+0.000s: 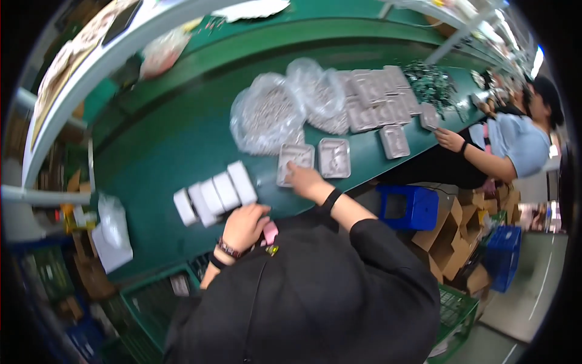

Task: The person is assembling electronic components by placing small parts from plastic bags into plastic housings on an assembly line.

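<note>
My right hand (306,182) reaches over a grey moulded tray (305,153). Its fingertips are together down inside the tray, and whatever they pinch is too small to make out. A second grey tray (334,159) sits just to the right of it. My left hand (241,228) hovers by the table's front edge with thumb and forefinger apart, and nothing shows between them. Right beside it is a small pink thing (270,232) of unclear kind. Several white boxes (219,193) stand in a slanting row beyond the left hand.
Behind the trays lie two clear plastic bags (270,112) of small grey pieces. Stacked grey trays (376,91) and a heap of dark green parts (431,85) stand farther right. A co-worker (515,142) holds another tray. A blue stool (407,207) and cardboard boxes (451,239) are below.
</note>
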`<state>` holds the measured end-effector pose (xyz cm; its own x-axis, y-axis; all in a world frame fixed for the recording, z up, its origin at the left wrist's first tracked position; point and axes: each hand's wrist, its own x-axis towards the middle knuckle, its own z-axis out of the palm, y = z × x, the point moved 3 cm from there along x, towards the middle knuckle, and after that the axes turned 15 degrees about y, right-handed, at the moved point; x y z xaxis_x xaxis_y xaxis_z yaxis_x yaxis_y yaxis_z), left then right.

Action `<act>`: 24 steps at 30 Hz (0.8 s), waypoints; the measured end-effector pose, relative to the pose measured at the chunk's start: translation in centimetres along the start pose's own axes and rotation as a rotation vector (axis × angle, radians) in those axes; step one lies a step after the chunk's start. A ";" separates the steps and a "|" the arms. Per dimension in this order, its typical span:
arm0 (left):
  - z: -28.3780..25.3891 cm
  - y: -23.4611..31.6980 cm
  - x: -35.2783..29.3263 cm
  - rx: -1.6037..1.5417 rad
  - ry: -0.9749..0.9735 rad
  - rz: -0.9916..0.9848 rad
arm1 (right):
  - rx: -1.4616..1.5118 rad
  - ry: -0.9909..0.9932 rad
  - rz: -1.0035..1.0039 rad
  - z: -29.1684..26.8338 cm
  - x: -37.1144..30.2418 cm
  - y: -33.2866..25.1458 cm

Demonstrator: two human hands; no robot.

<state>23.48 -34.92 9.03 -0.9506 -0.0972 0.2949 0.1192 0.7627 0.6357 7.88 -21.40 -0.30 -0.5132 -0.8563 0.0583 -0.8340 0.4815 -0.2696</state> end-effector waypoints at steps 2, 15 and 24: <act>-0.2 0.3 0.5 0.018 -0.018 -0.017 | -0.058 -0.019 -0.133 2.0 -1.2 1.3; -0.5 -0.2 -0.2 0.074 -0.016 -0.111 | 0.044 0.007 -0.180 3.6 -3.6 -1.3; -1.8 -4.6 0.1 0.474 0.260 -0.239 | -0.078 0.127 -0.072 -1.3 -1.5 0.2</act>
<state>23.36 -39.60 7.47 -0.8264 -0.4097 0.3863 -0.2881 0.8970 0.3352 8.23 -19.79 0.83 -0.4686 -0.8610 0.1977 -0.8804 0.4367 -0.1849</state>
